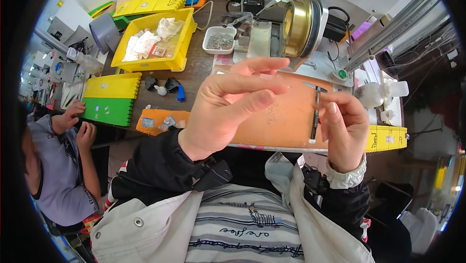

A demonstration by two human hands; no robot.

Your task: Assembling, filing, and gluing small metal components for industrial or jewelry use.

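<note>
My left hand (pixel 218 105) is raised above the left part of an orange work mat (pixel 272 122), thumb and fingers stretched out and apart. No object shows between them. On the right, my right hand (pixel 344 127) has its thumb and forefinger bent together at a slim black tool (pixel 316 117), which stands nearly lengthwise over the mat. A short dark crosspiece with a silvery pointed end lies at its top, and its lower end is pale. Its exact kind is unclear. Some fine thin lines or strands (pixel 272 112) show on the mat between my hands.
A machine with a brass-coloured wheel (pixel 293 27) stands behind the mat, beside a white tray of small metal parts (pixel 218 50). Left are a yellow bin (pixel 174 64) and a green board (pixel 109 111); right, a clear bottle (pixel 371 95). Another person (pixel 65 166) sits at left.
</note>
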